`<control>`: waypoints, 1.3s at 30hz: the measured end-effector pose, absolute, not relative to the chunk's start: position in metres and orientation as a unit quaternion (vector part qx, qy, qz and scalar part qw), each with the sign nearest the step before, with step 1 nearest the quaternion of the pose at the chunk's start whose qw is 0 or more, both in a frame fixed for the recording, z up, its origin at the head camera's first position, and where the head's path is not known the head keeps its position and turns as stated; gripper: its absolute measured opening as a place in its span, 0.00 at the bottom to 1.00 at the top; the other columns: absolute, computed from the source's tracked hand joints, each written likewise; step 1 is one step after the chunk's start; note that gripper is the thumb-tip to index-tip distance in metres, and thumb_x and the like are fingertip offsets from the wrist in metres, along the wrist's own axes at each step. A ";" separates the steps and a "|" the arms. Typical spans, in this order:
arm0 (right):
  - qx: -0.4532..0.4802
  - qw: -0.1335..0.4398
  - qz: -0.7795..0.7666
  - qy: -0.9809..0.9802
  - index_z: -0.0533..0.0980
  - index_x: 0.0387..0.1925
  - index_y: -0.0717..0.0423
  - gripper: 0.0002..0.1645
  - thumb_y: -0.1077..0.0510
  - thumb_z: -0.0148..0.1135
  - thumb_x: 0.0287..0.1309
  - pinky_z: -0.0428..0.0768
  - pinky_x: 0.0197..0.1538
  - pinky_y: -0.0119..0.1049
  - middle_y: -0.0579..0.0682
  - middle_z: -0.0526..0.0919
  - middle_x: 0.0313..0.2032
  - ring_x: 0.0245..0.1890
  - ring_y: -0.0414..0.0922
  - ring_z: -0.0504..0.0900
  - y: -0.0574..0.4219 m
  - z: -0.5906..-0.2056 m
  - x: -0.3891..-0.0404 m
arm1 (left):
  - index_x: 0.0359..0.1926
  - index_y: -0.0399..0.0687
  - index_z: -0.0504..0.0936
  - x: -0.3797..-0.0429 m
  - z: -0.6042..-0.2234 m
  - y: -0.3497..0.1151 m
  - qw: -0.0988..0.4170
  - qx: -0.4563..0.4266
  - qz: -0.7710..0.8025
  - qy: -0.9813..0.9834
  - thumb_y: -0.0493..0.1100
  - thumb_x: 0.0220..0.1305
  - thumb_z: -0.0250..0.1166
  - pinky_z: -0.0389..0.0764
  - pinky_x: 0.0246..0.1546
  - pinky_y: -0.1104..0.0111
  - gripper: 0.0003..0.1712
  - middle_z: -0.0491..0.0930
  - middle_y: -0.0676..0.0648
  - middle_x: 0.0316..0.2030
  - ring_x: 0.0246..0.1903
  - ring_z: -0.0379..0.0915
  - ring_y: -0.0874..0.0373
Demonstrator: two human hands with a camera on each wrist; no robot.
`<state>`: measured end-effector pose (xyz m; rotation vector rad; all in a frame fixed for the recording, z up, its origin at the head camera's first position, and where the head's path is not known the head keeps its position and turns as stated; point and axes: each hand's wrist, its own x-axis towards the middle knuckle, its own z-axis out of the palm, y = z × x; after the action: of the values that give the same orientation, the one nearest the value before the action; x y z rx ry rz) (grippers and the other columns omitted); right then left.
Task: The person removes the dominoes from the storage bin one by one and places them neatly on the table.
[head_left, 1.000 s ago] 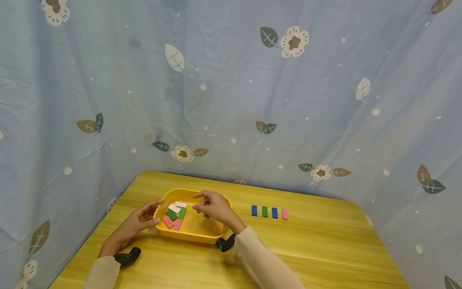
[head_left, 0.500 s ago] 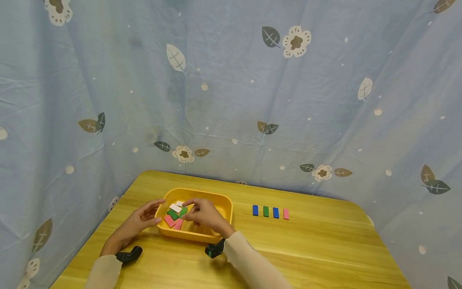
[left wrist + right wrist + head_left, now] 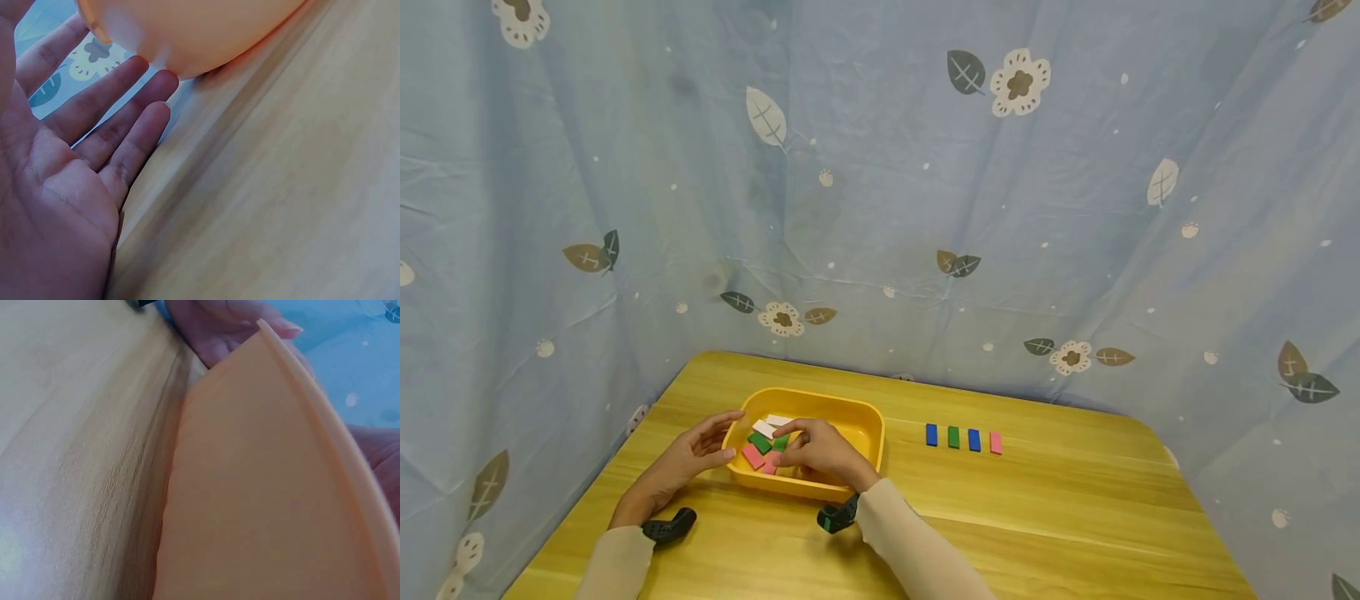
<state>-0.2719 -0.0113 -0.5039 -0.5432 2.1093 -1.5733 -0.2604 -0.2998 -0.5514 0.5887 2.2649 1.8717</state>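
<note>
A yellow plastic tub (image 3: 790, 484) stands on the wooden table. At its left end my left hand (image 3: 681, 462) is spread around the rim; the left wrist view shows its fingers (image 3: 115, 100) nearly straight against the outer wall. My right hand (image 3: 827, 454) reaches inside, index finger and thumb apart over a green block (image 3: 781, 443). Close by lie a darker green block (image 3: 760, 442), white blocks (image 3: 763, 428) and pink blocks (image 3: 753, 456), all small and flat. In the right wrist view the tub's wall (image 3: 244, 475) hides most of this hand.
Right of the tub lies a spaced row of blocks: blue (image 3: 931, 435), green (image 3: 953, 437), blue (image 3: 973, 440) and pink (image 3: 996, 443). A patterned blue curtain (image 3: 880, 208) hangs behind the table (image 3: 1075, 500). Black devices (image 3: 670, 527) are worn at both wrists.
My right hand has moved left within the tub, from its middle to the pile of blocks, and its fingers now cover part of them. The left hand stays at the rim.
</note>
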 end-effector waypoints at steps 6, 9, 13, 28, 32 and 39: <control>-0.154 0.195 -0.538 0.805 0.82 0.57 0.53 0.24 0.58 0.76 0.59 0.72 0.23 0.33 0.52 0.83 0.26 0.16 0.43 0.71 -0.016 -0.504 -0.274 | 0.78 0.50 0.63 -0.260 -0.550 -0.301 0.069 0.196 0.622 0.755 0.39 0.75 0.63 0.66 0.59 0.84 0.35 0.56 0.36 0.76 0.63 0.63 0.77; -0.120 0.172 -0.530 0.822 0.82 0.56 0.53 0.23 0.57 0.76 0.58 0.70 0.25 0.33 0.50 0.83 0.26 0.20 0.43 0.72 -0.020 -0.505 -0.276 | 0.78 0.50 0.63 -0.259 -0.550 -0.301 0.067 0.196 0.623 0.754 0.39 0.75 0.63 0.67 0.59 0.83 0.35 0.57 0.35 0.76 0.63 0.64 0.75; -0.079 0.154 -0.546 0.820 0.83 0.53 0.54 0.21 0.60 0.76 0.58 0.66 0.23 0.33 0.51 0.81 0.24 0.18 0.43 0.67 -0.024 -0.505 -0.279 | 0.79 0.51 0.62 -0.260 -0.551 -0.302 0.067 0.197 0.625 0.752 0.38 0.75 0.63 0.66 0.60 0.83 0.35 0.57 0.36 0.76 0.64 0.64 0.75; -0.071 0.097 -0.489 0.864 0.84 0.48 0.55 0.21 0.63 0.81 0.50 0.68 0.20 0.31 0.46 0.79 0.24 0.15 0.42 0.66 -0.030 -0.510 -0.283 | 0.79 0.52 0.62 -0.262 -0.552 -0.303 0.080 0.198 0.623 0.752 0.39 0.75 0.63 0.67 0.59 0.82 0.36 0.56 0.39 0.77 0.64 0.63 0.77; -0.071 0.100 -0.496 0.860 0.83 0.49 0.56 0.23 0.63 0.80 0.51 0.69 0.21 0.31 0.49 0.80 0.29 0.17 0.42 0.68 -0.029 -0.511 -0.285 | 0.79 0.51 0.62 -0.262 -0.553 -0.303 0.082 0.200 0.625 0.751 0.39 0.75 0.63 0.68 0.59 0.82 0.36 0.58 0.41 0.76 0.64 0.64 0.76; -0.066 0.095 -0.470 0.875 0.82 0.50 0.56 0.28 0.56 0.84 0.47 0.69 0.25 0.33 0.47 0.78 0.29 0.19 0.43 0.69 -0.032 -0.509 -0.284 | 0.78 0.51 0.63 -0.261 -0.553 -0.303 0.071 0.201 0.624 0.752 0.37 0.75 0.62 0.67 0.60 0.82 0.35 0.59 0.42 0.76 0.64 0.63 0.76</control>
<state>-0.2840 -0.0318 -0.5094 -0.1954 2.5943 -1.3941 -0.2613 -0.3027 -0.5525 0.6038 2.2612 1.8749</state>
